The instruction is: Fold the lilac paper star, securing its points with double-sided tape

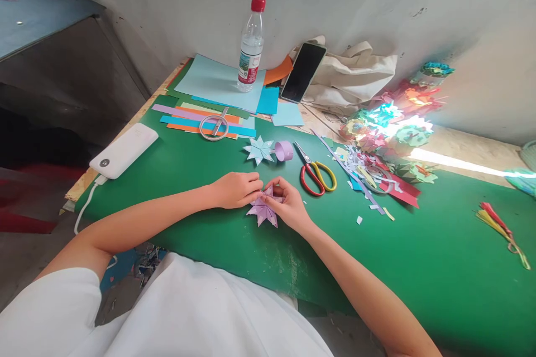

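Note:
A purple folded-paper star is held low over the green table mat. My right hand pinches its upper right part between thumb and fingers. My left hand has its fingers bent together at the star's upper left edge, fingertips touching the paper. Just beyond my hands lies a light blue paper star, with a purple paper ring beside it. Scissors with one red and one yellow handle rest to the right of the ring.
A water bottle stands on paper sheets behind coloured strips and a tape roll. A phone leans on a cloth bag. Paper scraps and paper flowers lie right, a power bank left.

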`<state>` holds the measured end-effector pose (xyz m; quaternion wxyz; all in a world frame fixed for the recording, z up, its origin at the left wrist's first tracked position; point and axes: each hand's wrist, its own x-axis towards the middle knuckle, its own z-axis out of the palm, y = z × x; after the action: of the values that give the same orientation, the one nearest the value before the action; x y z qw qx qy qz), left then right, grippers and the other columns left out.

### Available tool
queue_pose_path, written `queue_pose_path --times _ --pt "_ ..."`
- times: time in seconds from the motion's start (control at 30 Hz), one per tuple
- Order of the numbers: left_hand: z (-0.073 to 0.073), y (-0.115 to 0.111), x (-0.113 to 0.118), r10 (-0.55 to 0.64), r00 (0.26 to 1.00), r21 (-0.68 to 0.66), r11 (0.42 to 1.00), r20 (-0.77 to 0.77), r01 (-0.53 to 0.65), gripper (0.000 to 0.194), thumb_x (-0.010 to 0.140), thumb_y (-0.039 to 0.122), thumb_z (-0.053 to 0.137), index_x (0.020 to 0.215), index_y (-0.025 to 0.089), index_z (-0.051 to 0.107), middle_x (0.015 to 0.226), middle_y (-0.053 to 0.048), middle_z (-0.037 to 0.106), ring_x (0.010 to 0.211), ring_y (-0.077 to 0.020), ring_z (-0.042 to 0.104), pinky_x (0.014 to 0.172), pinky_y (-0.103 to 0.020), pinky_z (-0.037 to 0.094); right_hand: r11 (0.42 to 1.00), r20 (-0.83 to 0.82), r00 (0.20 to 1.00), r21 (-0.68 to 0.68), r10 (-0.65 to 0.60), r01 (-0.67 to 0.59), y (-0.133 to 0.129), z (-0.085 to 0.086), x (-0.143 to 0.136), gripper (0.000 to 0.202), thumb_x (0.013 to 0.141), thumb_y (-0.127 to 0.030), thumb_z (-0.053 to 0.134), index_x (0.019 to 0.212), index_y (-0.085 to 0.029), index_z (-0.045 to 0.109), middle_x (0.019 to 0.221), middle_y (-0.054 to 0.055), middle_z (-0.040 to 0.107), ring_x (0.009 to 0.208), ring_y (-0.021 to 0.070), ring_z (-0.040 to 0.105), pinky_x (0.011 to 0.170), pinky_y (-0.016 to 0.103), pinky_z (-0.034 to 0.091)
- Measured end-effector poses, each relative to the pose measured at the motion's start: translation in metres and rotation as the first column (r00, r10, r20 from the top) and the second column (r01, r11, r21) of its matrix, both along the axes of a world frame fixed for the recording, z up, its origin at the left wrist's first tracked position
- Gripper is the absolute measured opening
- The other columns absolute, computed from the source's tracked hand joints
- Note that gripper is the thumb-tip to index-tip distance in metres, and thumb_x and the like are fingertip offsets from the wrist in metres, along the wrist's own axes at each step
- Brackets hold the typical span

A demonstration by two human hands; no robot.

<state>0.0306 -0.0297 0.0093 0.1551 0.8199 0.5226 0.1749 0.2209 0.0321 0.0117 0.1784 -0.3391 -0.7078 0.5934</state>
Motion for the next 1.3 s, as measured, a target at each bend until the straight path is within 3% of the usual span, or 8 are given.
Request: queue_pose_path --times 0.43,0.8,1.3 --pt "-0.0042 0.0001 0.0041 -0.084 0.971 0.105 0.988 -0.223 0.109 0.026 0.097 0.025 0.035 0.083 0.015 0.055 0.08 -0.007 0.057 0.071 -0.017 0.057 0.054 -0.027 0.035 0.997 0.009 0.999 0.055 0.046 -0.046 -0.0025 0.0012 0.0004 0.023 0.076 -0.036 0.062 0.088 -0.021 0.048 0.071 -0.002 0.06 0.059 0.0099 0.049 0.053 0.021 0.037" --pt "-0.0009 0.0015 -0.0035 -0.089 0.976 0.077 0.991 -0.2 0.106 0.023 0.095 0.023 0.037 0.086 0.017 0.057 0.081 -0.004 0.057 0.07 -0.0154 0.055 0.058 -0.028 0.039 0.996 0.01 0.999 0.068 0.052 -0.053 -0.0026 0.0038 0.0003 0.022 0.077 -0.035 0.061 0.089 -0.021 0.05 0.07 -0.002 0.059 0.061 0.0104 0.048 0.054 0.022 0.038" --pt "0.0008 0.0009 0.0024 0.011 0.99 0.038 0.999 -0.139 -0.005 0.022 0.096 0.026 0.036 0.09 0.016 0.055 0.089 -0.006 0.058 0.065 -0.0151 0.053 0.049 -0.027 0.025 0.997 -0.003 1.0 0.072 0.014 -0.014 -0.0023 0.0003 -0.0002 0.023 0.079 -0.038 0.062 0.087 -0.021 0.05 0.07 -0.002 0.057 0.063 0.0106 0.05 0.057 0.022 0.039"
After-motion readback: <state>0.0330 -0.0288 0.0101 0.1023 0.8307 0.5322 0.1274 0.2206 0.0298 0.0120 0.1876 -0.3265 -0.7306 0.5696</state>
